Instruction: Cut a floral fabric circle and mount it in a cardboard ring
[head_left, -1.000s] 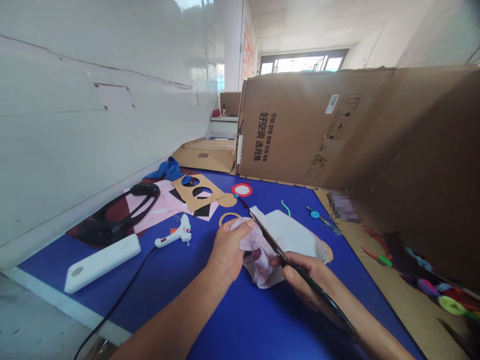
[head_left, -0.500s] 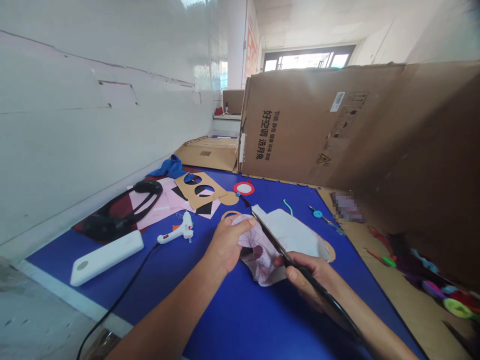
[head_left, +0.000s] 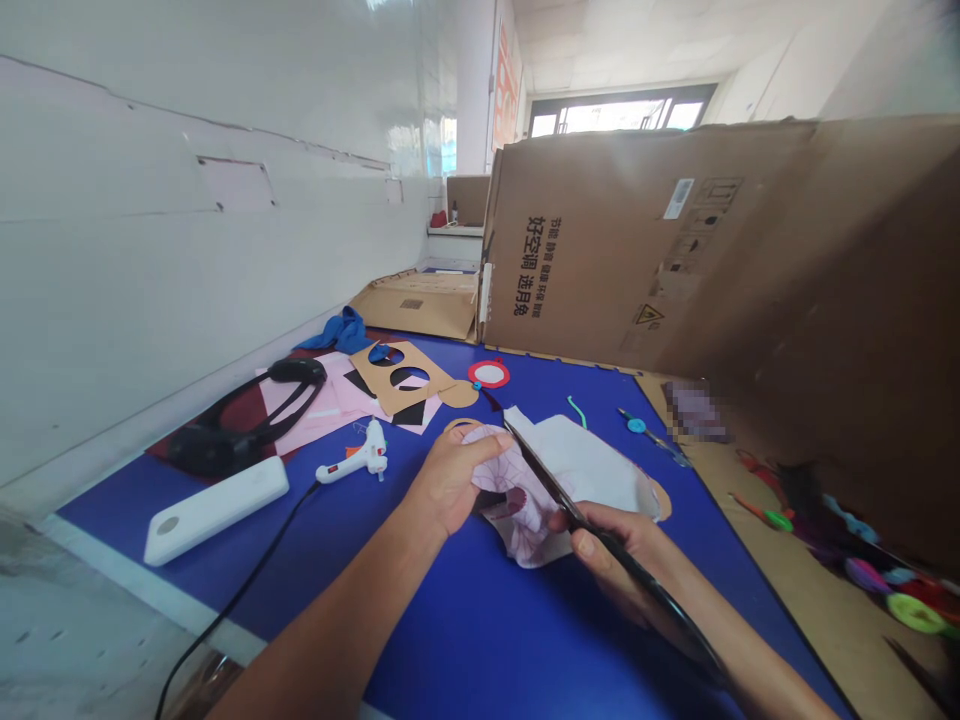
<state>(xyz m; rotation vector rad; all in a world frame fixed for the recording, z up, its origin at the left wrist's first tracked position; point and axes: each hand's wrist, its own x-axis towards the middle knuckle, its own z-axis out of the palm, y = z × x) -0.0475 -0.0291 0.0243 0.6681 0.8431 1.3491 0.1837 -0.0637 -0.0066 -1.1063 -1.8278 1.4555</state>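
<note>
Left hand (head_left: 450,480): thumb and fingers pinched on a lilac-patterned cloth (head_left: 536,510), bunched and drooping above the blue table (head_left: 465,625). Right hand (head_left: 636,533): wrapped around black scissors (head_left: 551,487), blades lying along the cloth, tip near the left thumb. Blade gap: can't tell. White sheet (head_left: 592,455) just beyond; whether joined to the cloth, unclear.

Against a second ago: both grips kept, little change at the hands. Whole view swung slightly; glue gun (head_left: 364,460) and white bar (head_left: 217,508) sit farther right in it, their places on the table unchanged.
</note>
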